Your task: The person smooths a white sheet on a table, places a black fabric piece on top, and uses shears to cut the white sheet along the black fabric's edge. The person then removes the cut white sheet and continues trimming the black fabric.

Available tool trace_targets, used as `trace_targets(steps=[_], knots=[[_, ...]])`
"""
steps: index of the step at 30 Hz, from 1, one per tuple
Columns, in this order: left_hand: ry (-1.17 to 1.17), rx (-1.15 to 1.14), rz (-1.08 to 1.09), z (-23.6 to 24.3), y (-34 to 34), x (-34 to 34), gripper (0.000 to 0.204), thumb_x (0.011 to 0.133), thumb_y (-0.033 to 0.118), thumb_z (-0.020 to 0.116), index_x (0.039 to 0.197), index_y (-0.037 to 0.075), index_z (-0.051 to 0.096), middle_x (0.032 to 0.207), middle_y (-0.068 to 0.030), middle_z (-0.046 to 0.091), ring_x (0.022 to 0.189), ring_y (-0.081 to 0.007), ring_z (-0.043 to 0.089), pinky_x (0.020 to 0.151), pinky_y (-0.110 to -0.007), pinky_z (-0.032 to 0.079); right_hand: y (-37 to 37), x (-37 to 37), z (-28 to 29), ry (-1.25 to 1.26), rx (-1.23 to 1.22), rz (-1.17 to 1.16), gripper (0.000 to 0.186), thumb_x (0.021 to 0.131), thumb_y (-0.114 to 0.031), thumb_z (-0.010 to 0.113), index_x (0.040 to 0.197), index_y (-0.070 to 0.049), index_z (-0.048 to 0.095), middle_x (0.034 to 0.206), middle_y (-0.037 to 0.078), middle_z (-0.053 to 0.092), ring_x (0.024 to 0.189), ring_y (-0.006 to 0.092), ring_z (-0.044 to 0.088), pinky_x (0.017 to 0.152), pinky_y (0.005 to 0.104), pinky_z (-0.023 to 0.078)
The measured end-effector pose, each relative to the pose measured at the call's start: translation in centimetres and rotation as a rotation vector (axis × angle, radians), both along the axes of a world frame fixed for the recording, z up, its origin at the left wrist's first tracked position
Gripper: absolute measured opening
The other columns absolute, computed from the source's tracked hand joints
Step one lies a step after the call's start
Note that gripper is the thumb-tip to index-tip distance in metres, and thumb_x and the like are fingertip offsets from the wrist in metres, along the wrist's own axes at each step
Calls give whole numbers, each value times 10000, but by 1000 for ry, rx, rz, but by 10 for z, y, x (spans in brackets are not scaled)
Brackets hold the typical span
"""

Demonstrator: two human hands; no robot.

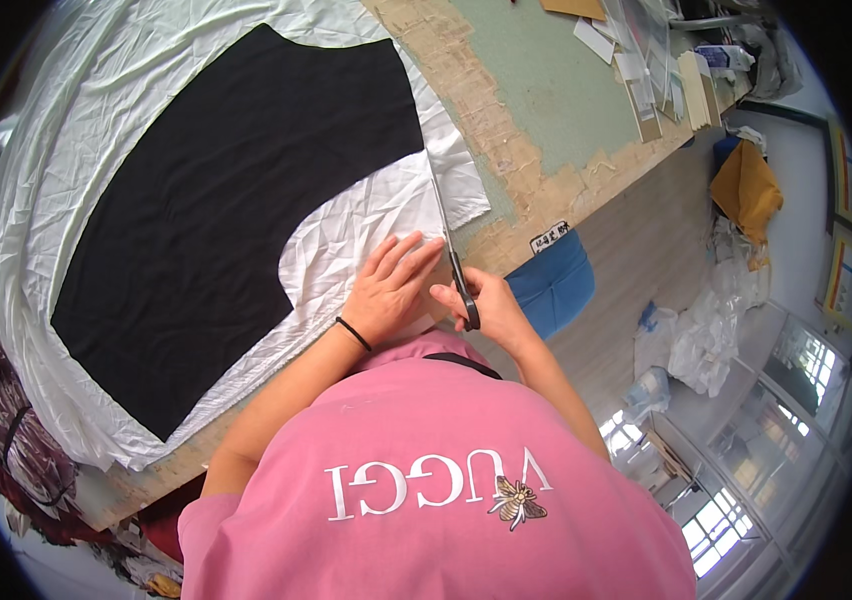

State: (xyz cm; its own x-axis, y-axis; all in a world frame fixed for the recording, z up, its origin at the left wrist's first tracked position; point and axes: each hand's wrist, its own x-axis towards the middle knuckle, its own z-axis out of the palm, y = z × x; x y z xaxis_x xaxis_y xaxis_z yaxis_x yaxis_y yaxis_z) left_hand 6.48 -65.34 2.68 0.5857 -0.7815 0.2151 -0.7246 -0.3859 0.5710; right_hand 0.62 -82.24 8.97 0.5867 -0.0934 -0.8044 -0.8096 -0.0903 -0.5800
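The right hand [487, 303] closes around the handles of the scissors [457, 268]; the left hand [390, 297], fingers slightly spread, grips nothing, resting on the white fabric [371, 213]. Cutting appears underway, blades aimed toward the black fabric panel [236, 190], lying flat beyond. The next snip likely needs steadied cloth.

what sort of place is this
Probably a garment or sewing workshop: a shaped black cloth piece lies on white fabric over a worktable, and the right hand holds scissors.
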Motion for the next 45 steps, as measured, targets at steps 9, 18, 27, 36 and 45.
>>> trace_targets(steps=[9, 18, 27, 36, 45], knots=[[12, -55, -20, -7, 2, -1, 394, 742, 146, 597, 1126, 64, 578, 1368, -21, 441, 1276, -228, 393, 1071, -403, 290, -1, 18, 1, -60, 45, -26, 414, 790, -398, 714, 721, -33, 532, 582, -2, 491, 502, 66, 473, 476, 209, 417], [32, -49, -13, -3, 2, 0, 369, 746, 123, 594, 1110, 67, 572, 1362, -30, 448, 1274, -231, 398, 1068, -410, 297, -4, 22, 6, 17, -8, -6, 390, 792, -377, 714, 744, -26, 552, 605, 3, 514, 528, 63, 481, 475, 205, 399], [18, -68, 0, -6, 1, -1, 374, 735, 121, 596, 1102, 51, 583, 1356, -29, 456, 1270, -229, 404, 1066, -410, 301, -9, 26, -11, -87, -127, 110, 485, 775, -430, 692, 856, 40, 606, 705, 81, 587, 618, 157, 527, 573, 298, 433], [29, -76, 6, -7, 0, -1, 356, 729, 119, 597, 1073, 30, 608, 1353, -29, 460, 1267, -228, 406, 1066, -413, 301, -8, 32, -2, -10, -225, 127, 463, 753, -423, 698, 821, 30, 627, 672, 114, 617, 638, 195, 592, 590, 311, 457], [-30, -30, -17, -5, 2, 0, 408, 749, 136, 562, 1145, 38, 580, 1306, -53, 490, 1260, -231, 414, 1070, -422, 299, -6, 45, -1, -53, -227, 109, 421, 773, -390, 694, 894, 10, 635, 648, 102, 618, 539, 150, 590, 510, 270, 449]])
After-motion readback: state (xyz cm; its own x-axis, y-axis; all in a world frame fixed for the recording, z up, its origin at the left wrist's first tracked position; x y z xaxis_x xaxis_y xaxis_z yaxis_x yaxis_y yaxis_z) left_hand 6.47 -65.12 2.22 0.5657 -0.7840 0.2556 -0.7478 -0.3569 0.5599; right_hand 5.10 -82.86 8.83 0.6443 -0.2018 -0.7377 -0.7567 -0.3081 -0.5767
